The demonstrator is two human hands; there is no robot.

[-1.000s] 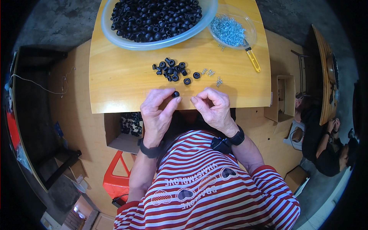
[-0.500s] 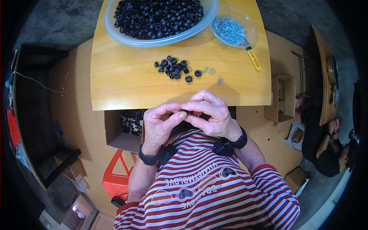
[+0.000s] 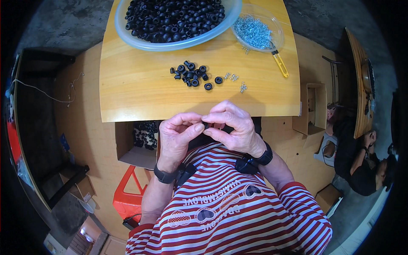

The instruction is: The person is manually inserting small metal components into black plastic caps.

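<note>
My left hand (image 3: 179, 132) and my right hand (image 3: 233, 127) meet just in front of the table's near edge, fingertips pinched together. Between them is a small black rubber-like part (image 3: 206, 125), mostly covered by the fingers; both hands grip it. Beyond my hands, a loose group of black ring-shaped parts (image 3: 195, 83) lies on the wooden table (image 3: 140, 93). Several small clear or silvery pieces (image 3: 243, 87) lie to the right of that group.
At the far side stand a large tub (image 3: 178, 46) of black parts and a clear bowl (image 3: 278, 38) of bluish pieces. A yellow-handled cutter (image 3: 280, 64) rests against the bowl. Below are a cardboard box (image 3: 134, 156) and red stool (image 3: 127, 199). A person (image 3: 361, 163) sits at right.
The fingertips have parted slightly, so more of the black part shows between them. Both hands stay in nearly the same place. The things on the table have not moved.
</note>
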